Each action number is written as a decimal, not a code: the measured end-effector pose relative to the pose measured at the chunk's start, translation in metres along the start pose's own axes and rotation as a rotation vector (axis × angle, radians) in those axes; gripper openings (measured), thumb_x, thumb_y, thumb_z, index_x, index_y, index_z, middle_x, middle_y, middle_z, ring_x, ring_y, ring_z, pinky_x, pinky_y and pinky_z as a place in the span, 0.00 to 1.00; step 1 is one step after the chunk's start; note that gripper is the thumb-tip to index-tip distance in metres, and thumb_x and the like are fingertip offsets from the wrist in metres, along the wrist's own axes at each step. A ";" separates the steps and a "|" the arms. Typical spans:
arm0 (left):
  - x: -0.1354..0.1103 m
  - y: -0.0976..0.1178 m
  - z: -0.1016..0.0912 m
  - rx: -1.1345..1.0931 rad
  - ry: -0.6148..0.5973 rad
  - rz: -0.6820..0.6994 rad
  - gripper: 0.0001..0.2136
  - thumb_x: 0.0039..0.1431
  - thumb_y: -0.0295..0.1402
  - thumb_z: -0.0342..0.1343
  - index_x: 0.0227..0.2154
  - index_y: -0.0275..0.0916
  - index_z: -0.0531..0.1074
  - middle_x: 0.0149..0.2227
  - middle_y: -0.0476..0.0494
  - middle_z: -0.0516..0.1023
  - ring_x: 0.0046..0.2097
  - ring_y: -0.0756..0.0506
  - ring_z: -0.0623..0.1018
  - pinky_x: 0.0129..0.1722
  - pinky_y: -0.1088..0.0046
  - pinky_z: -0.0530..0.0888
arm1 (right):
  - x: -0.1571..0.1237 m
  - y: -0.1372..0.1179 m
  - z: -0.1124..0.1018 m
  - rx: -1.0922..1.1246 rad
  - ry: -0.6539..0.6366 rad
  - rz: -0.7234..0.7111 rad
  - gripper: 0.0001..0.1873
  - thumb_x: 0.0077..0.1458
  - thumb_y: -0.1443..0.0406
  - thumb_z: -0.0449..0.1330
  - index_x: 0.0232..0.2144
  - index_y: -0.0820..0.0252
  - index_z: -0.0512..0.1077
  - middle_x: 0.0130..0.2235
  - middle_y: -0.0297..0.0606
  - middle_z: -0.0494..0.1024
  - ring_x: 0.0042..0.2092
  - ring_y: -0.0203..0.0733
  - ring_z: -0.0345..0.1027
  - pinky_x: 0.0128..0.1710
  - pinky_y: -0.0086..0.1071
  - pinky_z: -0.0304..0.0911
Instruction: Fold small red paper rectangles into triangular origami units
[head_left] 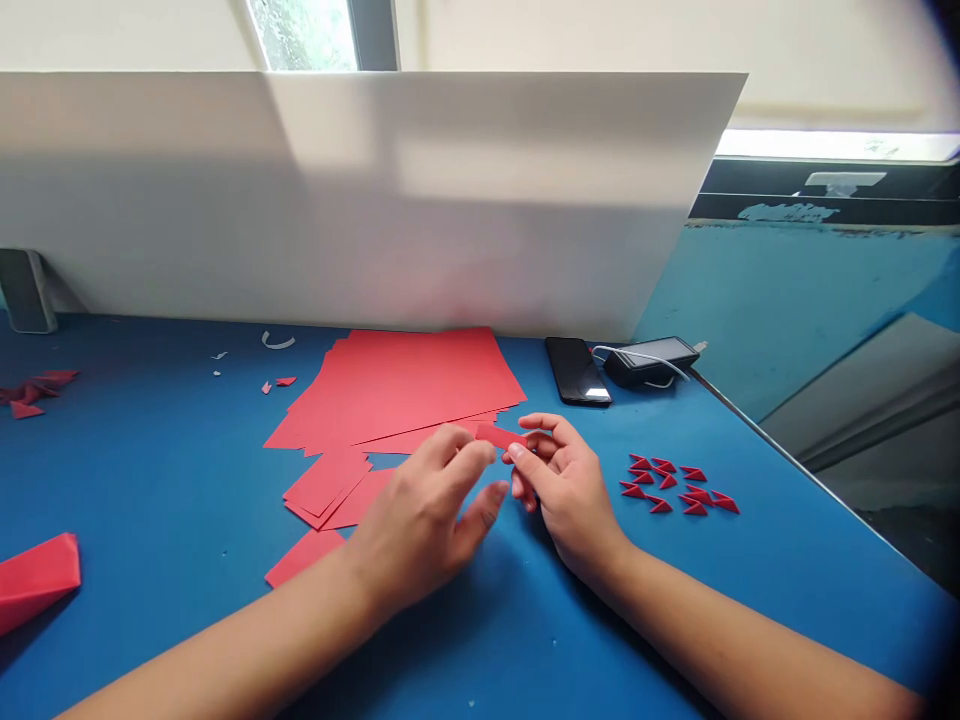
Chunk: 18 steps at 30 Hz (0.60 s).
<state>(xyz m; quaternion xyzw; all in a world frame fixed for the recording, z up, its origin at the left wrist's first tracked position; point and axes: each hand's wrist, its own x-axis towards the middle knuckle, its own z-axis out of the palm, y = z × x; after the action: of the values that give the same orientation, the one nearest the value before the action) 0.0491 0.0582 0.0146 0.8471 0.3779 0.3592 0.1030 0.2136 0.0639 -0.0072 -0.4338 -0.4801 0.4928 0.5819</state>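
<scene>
Your left hand (416, 525) angles in from the lower left, back upward, fingers curved and thumb spread, while your right hand (570, 500) sits just beside it, fingers curled and thumb pointing toward it, your bare left forearm (225, 645) and right forearm (739, 640) converging.

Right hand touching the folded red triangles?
Apart. The head view shows blue tabletop between the right hand and the folded red paper triangles.
</scene>
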 end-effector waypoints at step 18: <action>-0.007 0.005 0.008 -0.553 -0.290 -0.180 0.10 0.65 0.35 0.45 0.28 0.38 0.61 0.25 0.53 0.62 0.27 0.52 0.59 0.28 0.75 0.59 | -0.016 -0.006 0.005 -0.062 -0.176 -0.160 0.08 0.58 0.66 0.57 0.40 0.56 0.62 0.26 0.27 0.63 0.26 0.32 0.56 0.26 0.27 0.54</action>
<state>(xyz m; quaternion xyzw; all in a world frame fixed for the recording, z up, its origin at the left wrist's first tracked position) 0.0539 0.0508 0.0078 0.7925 0.3208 0.3134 0.4134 0.2091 0.0474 -0.0025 -0.3671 -0.5773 0.4659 0.5612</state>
